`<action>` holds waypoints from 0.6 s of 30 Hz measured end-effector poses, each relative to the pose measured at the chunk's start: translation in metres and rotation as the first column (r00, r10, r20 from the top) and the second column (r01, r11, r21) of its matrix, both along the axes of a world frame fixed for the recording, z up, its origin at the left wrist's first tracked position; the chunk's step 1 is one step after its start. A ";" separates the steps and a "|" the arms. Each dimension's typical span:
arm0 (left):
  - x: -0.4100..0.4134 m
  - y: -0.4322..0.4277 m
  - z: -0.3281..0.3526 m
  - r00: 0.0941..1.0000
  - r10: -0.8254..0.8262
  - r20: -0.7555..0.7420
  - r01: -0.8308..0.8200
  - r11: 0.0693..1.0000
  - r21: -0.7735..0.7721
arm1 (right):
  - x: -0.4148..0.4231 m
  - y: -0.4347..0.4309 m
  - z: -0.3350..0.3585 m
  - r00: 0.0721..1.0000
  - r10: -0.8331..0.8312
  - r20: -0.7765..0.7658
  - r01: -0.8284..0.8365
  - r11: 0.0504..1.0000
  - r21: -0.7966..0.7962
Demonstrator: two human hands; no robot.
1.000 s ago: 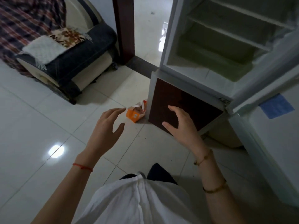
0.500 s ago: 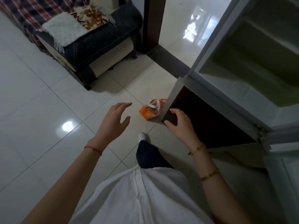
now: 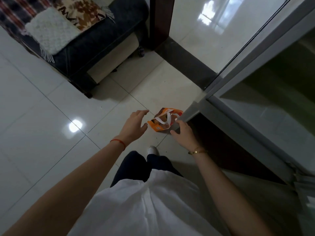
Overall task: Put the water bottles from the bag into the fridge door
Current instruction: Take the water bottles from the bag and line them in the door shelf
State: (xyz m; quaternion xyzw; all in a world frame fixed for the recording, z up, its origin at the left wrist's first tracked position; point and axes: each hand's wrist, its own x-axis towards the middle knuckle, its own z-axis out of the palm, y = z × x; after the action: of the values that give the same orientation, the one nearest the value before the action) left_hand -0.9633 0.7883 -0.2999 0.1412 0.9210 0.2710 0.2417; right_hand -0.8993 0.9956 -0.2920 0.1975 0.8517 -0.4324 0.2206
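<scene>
- Standing on the pale floor tiles [image 3: 51, 116], the orange bag [image 3: 162, 120] with white handles [image 3: 166, 119] sits against the lower front corner of the fridge [image 3: 196, 109], its mouth open upward.
- Bottles inside the bag cannot be made out; the contents are too small and dim to identify.
- Left hand [image 3: 134, 126] hovers just left of the bag, palm down, fingers [image 3: 142, 113] spread and loosely curved, holding nothing; no contact with the bag is visible.
- Right hand [image 3: 183, 133] is at the bag's right edge, fingers parted and empty; its fingertips [image 3: 178, 122] appear to reach the bag's rim, though actual contact cannot be confirmed.
- Bag lies between the two hands, slightly beyond both sets of fingertips.
- Upper fridge compartment [image 3: 272, 99] is open, interior dim.
- One white shoe [image 3: 152, 150] shows below the hands, near the bag.
- A dark sofa [image 3: 95, 43] stands well apart at upper left.
</scene>
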 end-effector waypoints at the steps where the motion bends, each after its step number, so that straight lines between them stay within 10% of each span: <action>1: -0.009 0.005 -0.008 1.000 -0.018 0.016 0.018 1.000 -0.010 | -0.008 0.001 -0.007 1.000 -0.012 0.019 0.012 1.000 -0.015; 18: -0.102 0.081 -0.294 0.948 -0.241 0.208 0.254 0.967 -0.036 | -0.094 0.015 -0.306 0.944 -0.235 0.231 0.250 0.967 -0.039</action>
State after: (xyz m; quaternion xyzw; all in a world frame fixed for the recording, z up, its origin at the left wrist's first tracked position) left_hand -1.0654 0.8697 -0.5941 0.2199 0.8747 0.2228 0.3701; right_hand -0.9932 1.0105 -0.5976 0.3410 0.7752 -0.4598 0.2672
